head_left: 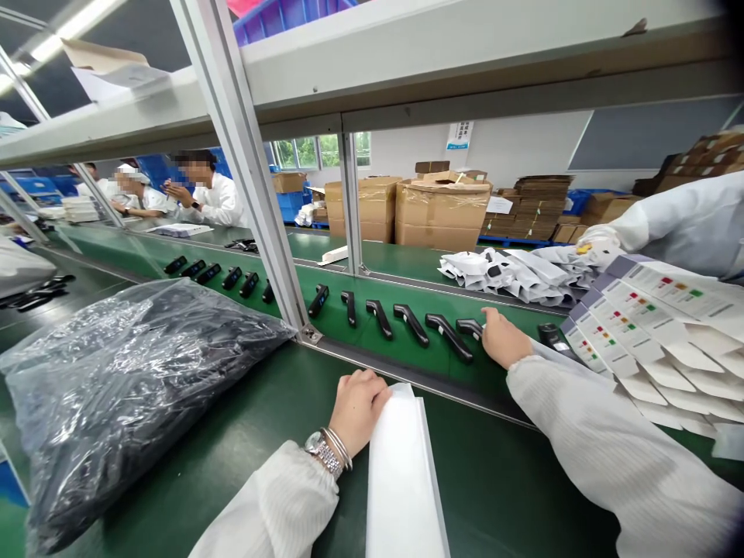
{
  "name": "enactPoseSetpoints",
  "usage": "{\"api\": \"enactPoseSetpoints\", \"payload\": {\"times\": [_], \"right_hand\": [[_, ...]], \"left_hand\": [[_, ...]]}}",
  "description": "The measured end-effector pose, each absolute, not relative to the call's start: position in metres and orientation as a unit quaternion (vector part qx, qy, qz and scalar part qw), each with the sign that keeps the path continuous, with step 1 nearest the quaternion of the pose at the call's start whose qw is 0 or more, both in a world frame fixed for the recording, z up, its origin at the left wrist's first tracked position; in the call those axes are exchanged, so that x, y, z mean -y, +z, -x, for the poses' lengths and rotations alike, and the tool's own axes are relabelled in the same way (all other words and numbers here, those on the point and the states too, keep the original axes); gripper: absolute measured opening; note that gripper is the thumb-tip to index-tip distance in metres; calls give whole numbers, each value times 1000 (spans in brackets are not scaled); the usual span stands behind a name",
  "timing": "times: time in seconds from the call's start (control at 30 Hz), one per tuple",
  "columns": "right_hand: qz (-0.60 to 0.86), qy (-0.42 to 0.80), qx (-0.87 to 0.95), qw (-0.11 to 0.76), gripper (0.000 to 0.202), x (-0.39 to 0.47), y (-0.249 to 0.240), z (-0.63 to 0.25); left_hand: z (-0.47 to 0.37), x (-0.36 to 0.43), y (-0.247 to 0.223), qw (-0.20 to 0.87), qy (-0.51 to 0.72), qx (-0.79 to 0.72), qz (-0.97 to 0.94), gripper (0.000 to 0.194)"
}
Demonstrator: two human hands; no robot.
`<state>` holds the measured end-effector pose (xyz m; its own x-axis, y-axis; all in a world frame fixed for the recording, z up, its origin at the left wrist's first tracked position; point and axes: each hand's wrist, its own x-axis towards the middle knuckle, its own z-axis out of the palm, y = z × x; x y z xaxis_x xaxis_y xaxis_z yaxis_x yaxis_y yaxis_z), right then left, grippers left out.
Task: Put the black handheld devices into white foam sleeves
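My left hand, with a watch and bangles at the wrist, has its fingers curled at the top corner of a long white bag, which lies flat on the green table. My right hand reaches over to the belt, its fingers closed on the end of a black gun-shaped handheld device. Its fingertips are partly hidden. Beside it another black device lies in a spaced row with several more, running away to the left along the green belt.
A clear plastic bag of black items fills the left of the table. Printed white boxes are stacked at right, near white pouches and a co-worker's sleeve. A metal post and an overhead shelf frame the station.
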<state>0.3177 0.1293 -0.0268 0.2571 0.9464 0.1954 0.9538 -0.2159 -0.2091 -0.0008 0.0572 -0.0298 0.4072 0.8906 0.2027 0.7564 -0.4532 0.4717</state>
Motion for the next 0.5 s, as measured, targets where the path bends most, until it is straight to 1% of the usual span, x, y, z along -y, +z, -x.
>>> {"api": "enactPoseSetpoints", "payload": {"times": [0.07, 0.17, 0.33, 0.4, 0.47, 0.5], "right_hand": [[778, -1, 606, 164, 45, -131, -29, -317], [772, 28, 601, 207, 42, -130, -34, -316], [743, 48, 561, 363, 53, -121, -18, -301], [681, 126, 542, 476, 56, -109, -4, -279], [555, 273, 502, 604, 56, -93, 9, -251], [490, 342, 478, 644, 55, -84, 14, -237]], "left_hand": [[2, -55, -29, 149, 225, -491, -828, 32], [5, -51, -24, 144, 242, -476, -833, 20], [7, -47, -16, 133, 270, -451, -840, 10], [6, -46, -15, 128, 290, -445, -837, 8], [3, -45, -14, 131, 308, -445, -831, 9], [2, -45, -13, 137, 313, -445, -828, 10]]}}
